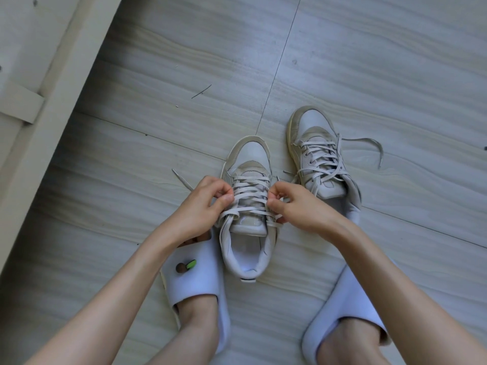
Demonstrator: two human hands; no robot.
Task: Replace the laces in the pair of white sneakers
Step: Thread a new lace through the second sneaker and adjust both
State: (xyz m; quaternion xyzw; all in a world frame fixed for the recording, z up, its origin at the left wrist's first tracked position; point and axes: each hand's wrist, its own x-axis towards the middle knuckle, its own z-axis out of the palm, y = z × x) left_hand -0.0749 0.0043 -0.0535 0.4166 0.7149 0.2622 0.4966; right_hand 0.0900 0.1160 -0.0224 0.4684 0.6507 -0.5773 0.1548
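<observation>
Two worn white sneakers stand on the floor, toes pointing away from me. The near sneaker (249, 164) sits in the middle, laced with a pale lace (250, 192) across its eyelets. My left hand (203, 206) pinches that lace at the shoe's left side, and a loose lace end sticks out up-left of it. My right hand (295, 206) pinches the lace at the shoe's right side. The second sneaker (313, 135) stands to the right and further off, laced, with untied lace ends (369, 143) trailing to the right.
My feet wear white slides: the left slide (195, 280) with a green and brown charm sits just left of the near sneaker's heel, the right slide (347, 306) lower right. A pale bed frame or skirting (39, 109) runs along the left. Grey wood-pattern floor (369, 61) lies beyond the shoes.
</observation>
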